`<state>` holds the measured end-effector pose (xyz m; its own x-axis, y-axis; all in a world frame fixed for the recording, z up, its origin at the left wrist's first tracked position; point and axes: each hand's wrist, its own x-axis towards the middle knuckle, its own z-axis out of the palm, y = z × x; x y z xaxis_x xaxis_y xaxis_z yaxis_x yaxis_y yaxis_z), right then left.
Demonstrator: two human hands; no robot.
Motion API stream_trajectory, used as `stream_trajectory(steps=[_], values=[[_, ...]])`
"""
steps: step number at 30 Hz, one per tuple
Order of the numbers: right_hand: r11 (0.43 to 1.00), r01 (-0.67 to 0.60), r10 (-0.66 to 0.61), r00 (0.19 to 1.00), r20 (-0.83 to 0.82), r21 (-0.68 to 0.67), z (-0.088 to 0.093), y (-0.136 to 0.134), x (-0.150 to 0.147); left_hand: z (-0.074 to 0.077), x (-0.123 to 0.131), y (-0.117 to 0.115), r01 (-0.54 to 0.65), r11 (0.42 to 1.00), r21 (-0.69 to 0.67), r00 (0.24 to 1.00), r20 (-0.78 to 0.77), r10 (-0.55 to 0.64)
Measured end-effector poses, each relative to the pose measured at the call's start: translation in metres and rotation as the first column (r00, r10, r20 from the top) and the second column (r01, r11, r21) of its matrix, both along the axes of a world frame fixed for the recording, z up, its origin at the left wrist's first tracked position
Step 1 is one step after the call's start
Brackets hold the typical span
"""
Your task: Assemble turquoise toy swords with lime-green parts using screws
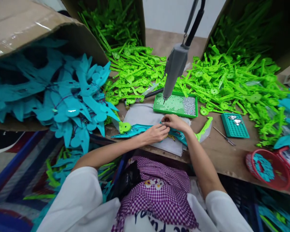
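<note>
My left hand (pixel 156 133) and my right hand (pixel 173 122) meet at the table's front edge, fingers pinched together on a teal plastic toy piece (pixel 135 130) that lies on a white cloth (pixel 145 115). A green round part (pixel 124 127) sits at the piece's left end and a green blade-like part (pixel 205 127) sticks out to the right. Just above the hands hangs a grey electric screwdriver (pixel 173 71), its tip over a green screw tray (pixel 176 105).
Cardboard boxes spill teal parts (pixel 70 96) at left and green parts (pixel 232 80) across the back. A small teal screw tray (pixel 235 125), a thin metal tool (pixel 224 136) and red baskets (pixel 268 168) lie at right. The wooden table (pixel 222 154) edge runs in front.
</note>
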<state>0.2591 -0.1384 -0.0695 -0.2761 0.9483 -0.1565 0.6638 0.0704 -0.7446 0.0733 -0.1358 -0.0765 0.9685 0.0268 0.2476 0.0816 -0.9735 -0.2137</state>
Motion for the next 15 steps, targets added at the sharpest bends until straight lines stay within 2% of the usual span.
stream_trajectory(steps=[4, 7, 8, 10, 12, 15], values=[[0.975, -0.169, 0.138, 0.969, -0.207, -0.143, -0.002, 0.012, 0.009, 0.005, 0.003, 0.007, 0.141, 0.990, 0.029, 0.990, 0.005, -0.141], [0.971, -0.165, 0.121, 0.964, -0.235, -0.175, 0.003, 0.012, 0.013, 0.015, 0.008, 0.011, 0.169, 0.985, -0.043, 0.984, -0.050, -0.171], [0.983, -0.109, 0.079, 0.978, -0.194, -0.148, 0.006, 0.009, 0.014, 0.019, 0.009, 0.012, 0.162, 0.986, -0.050, 0.983, -0.084, -0.166], [0.998, 0.066, -0.066, 0.994, -0.082, -0.005, 0.013, -0.003, 0.017, 0.027, 0.012, 0.011, 0.152, 0.988, -0.024, 0.975, -0.162, -0.154], [0.960, 0.231, -0.229, 0.973, -0.031, 0.160, 0.019, -0.023, 0.021, 0.034, 0.015, 0.009, 0.147, 0.989, -0.004, 0.964, -0.226, -0.144], [0.889, 0.393, -0.383, 0.920, -0.089, 0.233, 0.019, -0.064, 0.029, 0.042, 0.019, 0.006, 0.101, 0.991, -0.093, 0.954, -0.273, -0.123]])
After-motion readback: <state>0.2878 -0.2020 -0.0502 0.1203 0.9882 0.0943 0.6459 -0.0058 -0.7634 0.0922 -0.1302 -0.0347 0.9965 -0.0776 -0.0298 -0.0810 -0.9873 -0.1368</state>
